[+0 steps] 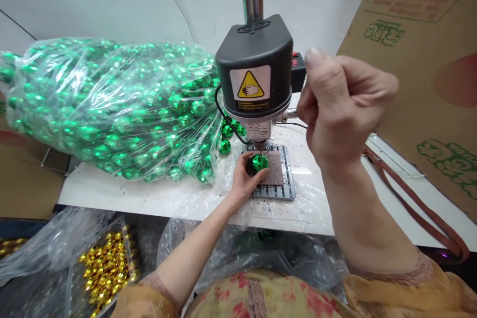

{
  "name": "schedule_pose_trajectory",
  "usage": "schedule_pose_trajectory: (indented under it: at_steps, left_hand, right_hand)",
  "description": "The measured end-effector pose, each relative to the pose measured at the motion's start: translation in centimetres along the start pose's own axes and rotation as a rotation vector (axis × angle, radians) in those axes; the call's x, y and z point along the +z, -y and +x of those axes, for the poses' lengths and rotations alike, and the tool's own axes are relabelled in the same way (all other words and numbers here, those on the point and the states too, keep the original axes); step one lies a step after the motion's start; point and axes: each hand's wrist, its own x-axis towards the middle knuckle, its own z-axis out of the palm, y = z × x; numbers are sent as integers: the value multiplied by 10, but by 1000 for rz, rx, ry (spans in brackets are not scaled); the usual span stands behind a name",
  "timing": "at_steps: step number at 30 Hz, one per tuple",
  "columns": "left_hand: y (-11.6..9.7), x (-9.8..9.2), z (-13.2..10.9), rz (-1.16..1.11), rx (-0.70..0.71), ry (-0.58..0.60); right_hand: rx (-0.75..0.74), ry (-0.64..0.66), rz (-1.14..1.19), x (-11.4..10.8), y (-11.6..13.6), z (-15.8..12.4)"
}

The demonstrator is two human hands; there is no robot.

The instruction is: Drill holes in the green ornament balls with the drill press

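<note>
A small bench drill press with a black motor housing and a hand-warning label stands in the middle. Under its chuck, a shiny green faceted ball rests on a brownish pad over the slotted metal base. My left hand curls thumb and fingers around the ball from the left, and the drill bit meets the ball's top. Raised at the press's right side, my right hand is closed in a fist around the feed lever; the fingers hide most of that lever.
A large clear bag of green balls lies at the left, with loose green balls beside the press. Dark shavings dot the white table. Below left is a clear bin of gold balls. Cardboard and a brown strap lie right.
</note>
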Motion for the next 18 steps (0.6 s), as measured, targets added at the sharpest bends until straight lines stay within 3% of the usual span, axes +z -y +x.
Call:
schedule_pose_trajectory:
  at_steps: [3,5,8,11,14,16,18]
  left_hand:
    - [-13,-13,-31,44,41,-44]
    - [-18,-23,-59,80,184,114]
    - [-18,-34,-100,259,561,442]
    - [-13,-38,-124,558,894,558]
    - [-11,-41,-119,553,925,471]
    - [-11,-48,-94,487,823,327]
    - [-8,-57,-54,512,670,187]
  right_hand:
    - [14,29,13,2,-2,9]
    - [-7,30,42,2,-4,9]
    - [-8,27,68,2,-6,8]
    - [-11,17,82,2,-7,7]
    - [-27,2,101,1,-9,8]
    - [-23,-1,103,1,-9,7]
    - [-9,0,85,0,-9,7]
